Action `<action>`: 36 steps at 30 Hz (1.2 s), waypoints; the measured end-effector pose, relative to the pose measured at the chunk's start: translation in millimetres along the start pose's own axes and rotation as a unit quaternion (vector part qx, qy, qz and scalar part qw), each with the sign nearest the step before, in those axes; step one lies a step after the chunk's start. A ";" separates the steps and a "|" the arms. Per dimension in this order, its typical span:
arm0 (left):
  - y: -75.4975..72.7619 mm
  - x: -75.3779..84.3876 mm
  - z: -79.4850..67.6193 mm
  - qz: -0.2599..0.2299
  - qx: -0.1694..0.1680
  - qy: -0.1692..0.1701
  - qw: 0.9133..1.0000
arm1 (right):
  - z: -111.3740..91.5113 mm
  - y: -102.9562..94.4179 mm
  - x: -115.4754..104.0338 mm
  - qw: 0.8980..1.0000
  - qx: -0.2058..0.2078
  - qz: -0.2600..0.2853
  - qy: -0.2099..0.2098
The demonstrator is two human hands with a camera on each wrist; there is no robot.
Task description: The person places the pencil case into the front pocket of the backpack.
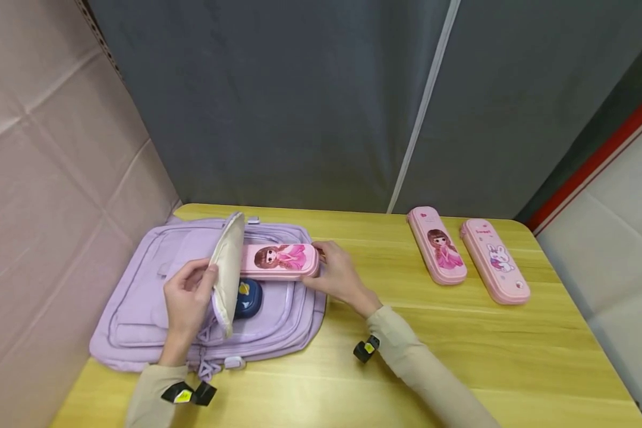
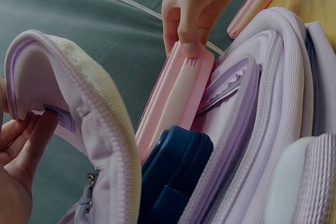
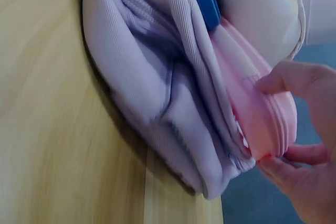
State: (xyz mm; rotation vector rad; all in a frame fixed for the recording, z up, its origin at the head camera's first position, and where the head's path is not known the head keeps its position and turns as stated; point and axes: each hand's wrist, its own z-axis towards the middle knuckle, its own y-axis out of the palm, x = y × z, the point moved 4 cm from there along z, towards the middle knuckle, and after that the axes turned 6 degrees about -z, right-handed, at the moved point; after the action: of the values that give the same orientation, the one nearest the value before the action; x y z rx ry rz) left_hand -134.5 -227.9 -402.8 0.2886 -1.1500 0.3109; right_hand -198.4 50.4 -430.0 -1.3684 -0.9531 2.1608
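Observation:
A lilac backpack (image 1: pixel 155 267) lies flat on the table, its front pocket flap (image 1: pixel 229 267) lifted. My left hand (image 1: pixel 189 297) pinches the edge of that flap between thumb and fingers. With my right hand (image 1: pixel 337 274) I grip the right end of a pink pencil case (image 1: pixel 280 261) printed with a doll in a pink dress. The far end of this case is inside the pocket, hidden behind the flap. Beside it in the pocket sits a small dark blue zipped case (image 1: pixel 248 298), partly covered by the flap.
Two more pink pencil cases lie at the right of the wooden table (image 1: pixel 406 362): one with a doll (image 1: pixel 437 245), one with a rabbit (image 1: pixel 495 261). A dark grey curtain (image 1: pixel 278 107) hangs behind the table, and a pale wall covering (image 1: pixel 59 178) stands at the left.

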 end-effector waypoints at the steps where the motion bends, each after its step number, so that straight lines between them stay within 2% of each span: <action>1: 0.0 -0.3 -0.1 -0.001 0.000 0.000 1.000 | 0.5 1.1 -1.3 1.000 0.001 -0.004 0.002; 7: 1.6 -1.9 0.5 -0.018 -0.004 -0.003 1.000 | 7.9 5.5 -10.6 0.999 -0.002 -0.033 0.036; 11: 2.2 -1.7 2.9 -0.019 -0.005 0.002 1.000 | 17.3 8.3 -17.8 0.998 -0.013 -0.029 0.049; 17: 3.9 -3.9 3.0 -0.013 -0.014 -0.003 1.000 | 22.0 18.6 -19.7 0.997 -0.029 0.026 0.068; 24: 0.0 -4.4 -6.1 0.006 -0.023 -0.012 1.000 | 13.8 32.3 -15.2 0.985 -0.053 0.110 0.119; 30: -1.1 -4.1 -7.4 0.007 -0.025 -0.006 1.000 | 15.5 40.6 -18.9 0.984 -0.050 0.134 0.108; 36: 3.3 -2.6 -0.1 0.002 -0.024 0.004 1.000 | 22.6 41.7 -28.4 0.983 -0.054 0.147 0.095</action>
State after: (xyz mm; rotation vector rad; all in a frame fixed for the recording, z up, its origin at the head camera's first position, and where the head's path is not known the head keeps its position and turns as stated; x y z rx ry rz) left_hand -136.6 -225.0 -405.0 0.2428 -1.1480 0.2879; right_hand -205.7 -4.1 -436.4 -1.8312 -0.8505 2.1572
